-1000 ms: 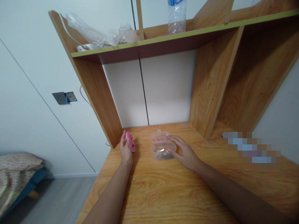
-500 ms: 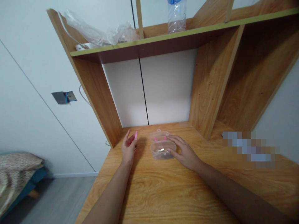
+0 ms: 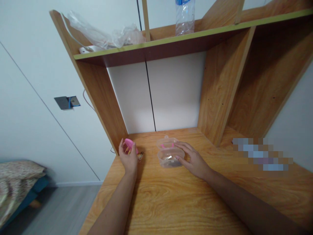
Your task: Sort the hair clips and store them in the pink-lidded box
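Observation:
My left hand (image 3: 128,160) grips a pink oval piece (image 3: 132,145), perhaps a small tray or lid, near the back left of the desk. Yellowish bits show at the piece, partly behind the fingers. Just right of this hand, a few small dark and gold-coloured items (image 3: 140,156) lie on the wood. A clear plastic box (image 3: 168,162) stands with its hinged lid (image 3: 166,141) tipped back, pink strips on the lid. Small shiny metal pieces sit inside the box. My right hand (image 3: 193,161) holds the box's right side, fingers at the lid and thumb at the rim.
The wooden desk (image 3: 171,202) has side panels and a shelf (image 3: 156,47) above. On the shelf are a clear plastic bag (image 3: 105,36) and a clear bottle (image 3: 185,19). A blurred-out item (image 3: 261,155) lies at right. A bed corner (image 3: 19,179) shows at left.
My left hand has moved a little left with the pink piece and turned it, so its broad face shows. The small items beside it are more exposed. The right hand stays on the box.

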A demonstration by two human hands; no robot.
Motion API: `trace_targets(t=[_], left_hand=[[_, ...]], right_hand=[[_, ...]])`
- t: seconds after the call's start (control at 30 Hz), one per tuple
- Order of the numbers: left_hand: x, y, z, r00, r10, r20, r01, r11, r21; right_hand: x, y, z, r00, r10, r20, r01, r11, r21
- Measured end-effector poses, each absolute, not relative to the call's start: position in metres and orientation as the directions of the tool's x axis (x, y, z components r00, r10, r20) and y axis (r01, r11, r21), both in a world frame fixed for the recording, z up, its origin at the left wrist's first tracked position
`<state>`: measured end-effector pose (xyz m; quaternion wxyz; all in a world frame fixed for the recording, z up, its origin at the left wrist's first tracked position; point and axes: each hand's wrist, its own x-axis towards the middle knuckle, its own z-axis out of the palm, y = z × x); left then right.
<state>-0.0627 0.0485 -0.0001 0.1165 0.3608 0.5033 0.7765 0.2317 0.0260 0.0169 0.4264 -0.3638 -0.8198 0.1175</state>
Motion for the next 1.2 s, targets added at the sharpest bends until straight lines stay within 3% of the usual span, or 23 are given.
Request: trace_targets(t=[0.1,0.3,0.6,0.7,0.83,1.0,1.2], left_hand=[[-0.065,0.048,-0.002,-0.745,0.499,0.443,0.253,-0.404,0.879],[-0.070,0.043,-0.006,-0.744,0.494,0.450,0.491,-0.054,0.870],[-0.065,0.039,-0.004,-0.762,0.509,0.400,0.519,0.113,0.847],[-0.059,0.034,0.002,-0.688,0.520,0.506,0.604,0.025,0.796],[-0.047,0.026,0.011,-0.432,0.622,0.653,0.641,-0.298,0.708],[-0.025,0.017,0.011,0.005,0.799,0.602,0.550,-0.505,0.665],[-0.012,0.013,0.006,0.201,0.823,0.532,0.532,-0.547,0.646]], right_hand=[[0.232,0.026,0.018,-0.366,0.696,0.618,0.506,0.706,-0.496],[0.235,0.030,0.018,-0.268,0.750,0.604,0.593,0.623,-0.510],[0.238,0.035,0.007,-0.399,0.790,0.465,0.536,0.612,-0.581],[0.238,0.034,0.005,-0.444,0.780,0.442,0.481,0.623,-0.617],[0.237,0.033,0.004,-0.451,0.777,0.439,0.455,0.623,-0.636],[0.233,0.030,0.009,-0.385,0.763,0.519,0.440,0.646,-0.624],[0.231,0.030,0.010,-0.406,0.738,0.539,0.468,0.675,-0.571]])
